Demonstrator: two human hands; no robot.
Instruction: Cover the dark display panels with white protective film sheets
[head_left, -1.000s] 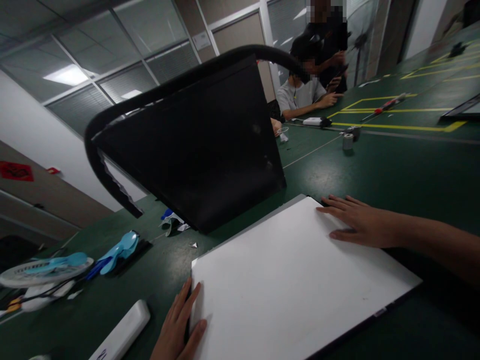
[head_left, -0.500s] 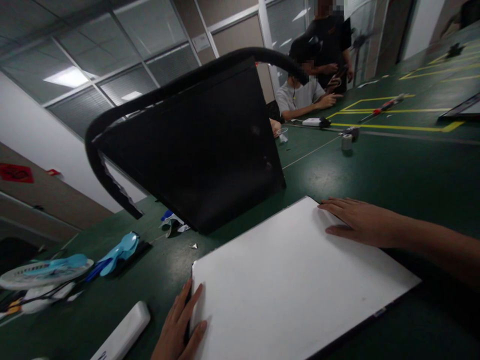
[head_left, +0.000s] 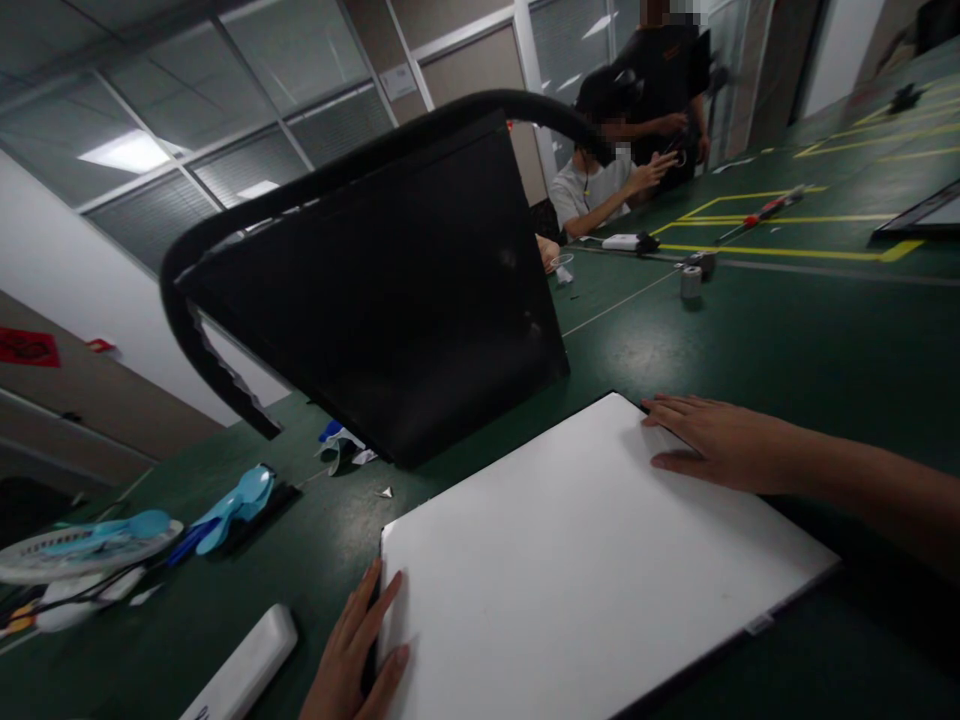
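Observation:
A flat white panel [head_left: 570, 560] with thin dark edges lies on the green table in front of me. My left hand [head_left: 356, 650] grips its left edge, thumb over the white face and fingers along the side. At the right edge my right hand [head_left: 712, 445] holds it the same way, with the fingers near the far corner. Just beyond the panel stands a large black sheet [head_left: 390, 310], tilted. A thick black curved strip [head_left: 360, 165] arches along its top and hangs down at its left. How the sheet is held up cannot be seen.
On the green table [head_left: 810, 350], light-blue glasses-like pieces [head_left: 240, 505] and a white oval item [head_left: 90, 548] lie at left. A white bar-shaped case [head_left: 244, 665] is near my left hand. A screwdriver [head_left: 769, 212] and a small grey cylinder [head_left: 691, 282] lie beyond. Two people [head_left: 600, 190] are behind.
The view has shifted slightly. Both hands keep their places on the white panel, whose far dark edge shows a little more. The seated person's hands have risen.

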